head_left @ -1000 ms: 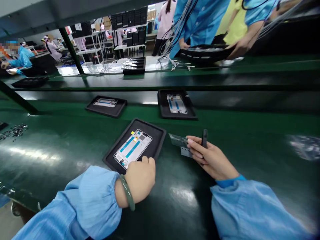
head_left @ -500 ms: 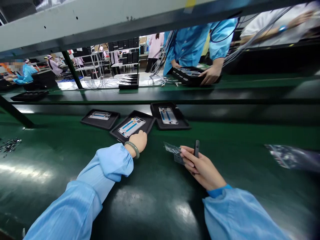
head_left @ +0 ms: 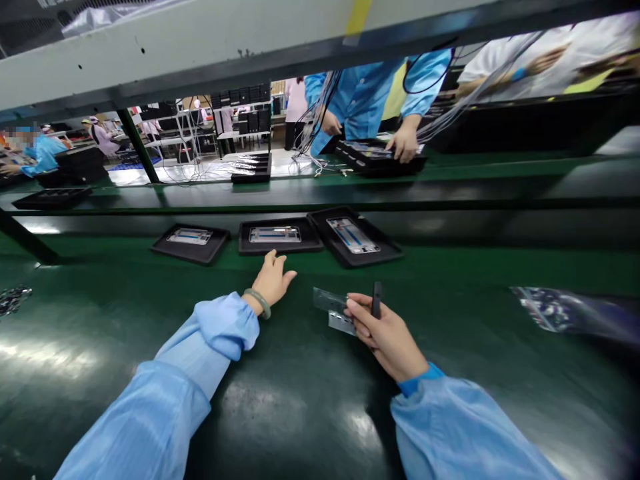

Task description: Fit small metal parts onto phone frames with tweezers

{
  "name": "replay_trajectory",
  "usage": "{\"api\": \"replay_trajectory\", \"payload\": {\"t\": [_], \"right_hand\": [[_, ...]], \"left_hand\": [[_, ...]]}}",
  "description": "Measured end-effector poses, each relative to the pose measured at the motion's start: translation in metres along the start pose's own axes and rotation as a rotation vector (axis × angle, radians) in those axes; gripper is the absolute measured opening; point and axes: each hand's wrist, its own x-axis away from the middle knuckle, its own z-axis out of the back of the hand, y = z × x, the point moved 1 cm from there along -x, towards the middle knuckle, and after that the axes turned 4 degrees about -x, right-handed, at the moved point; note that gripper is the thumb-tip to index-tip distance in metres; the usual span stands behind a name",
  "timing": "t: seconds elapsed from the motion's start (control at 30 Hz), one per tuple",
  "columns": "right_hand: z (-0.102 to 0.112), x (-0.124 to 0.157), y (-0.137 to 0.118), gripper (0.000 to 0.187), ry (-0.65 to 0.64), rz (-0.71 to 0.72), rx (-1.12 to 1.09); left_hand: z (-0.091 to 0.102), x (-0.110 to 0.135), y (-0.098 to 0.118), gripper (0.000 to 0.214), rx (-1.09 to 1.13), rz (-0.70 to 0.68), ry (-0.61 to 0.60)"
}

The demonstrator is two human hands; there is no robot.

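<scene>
My left hand (head_left: 273, 280) is stretched out with fingers spread, just short of the middle black tray (head_left: 245, 240), which holds a phone frame (head_left: 275, 234); it holds nothing. My right hand (head_left: 383, 330) rests on the green belt, closed around a slim black tool (head_left: 376, 299) and thin metal plates (head_left: 333, 308) that stick out to the left. Two more black trays with phone frames flank the middle one, one at the left (head_left: 163, 248) and one at the right (head_left: 387, 252).
A green belt (head_left: 300, 400) fills the foreground. A clear plastic bag (head_left: 565, 310) lies at the right, small dark parts (head_left: 11, 299) at the far left. Across a raised shelf, a person in a blue coat handles a black tray (head_left: 380, 157). Cables hang nearby.
My left hand pushed the tray forward onto the far lane between the other two, then let go and opened. The right hand kept its grip and barely moved.
</scene>
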Motion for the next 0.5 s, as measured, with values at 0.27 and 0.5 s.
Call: {"api": "replay_trajectory", "payload": {"t": [0.27, 0.5], "right_hand": [[-0.034, 0.025, 0.015, 0.048, -0.165, 0.004, 0.124], [-0.028, 0.028, 0.006, 0.035, -0.169, 0.005, 0.321]], "left_hand": [[-0.006, 0.082, 0.013, 0.041, 0.508, -0.058, -0.191], [0.108, 0.153, -0.068, 0.039, 0.461, 0.125, 0.453]]}}
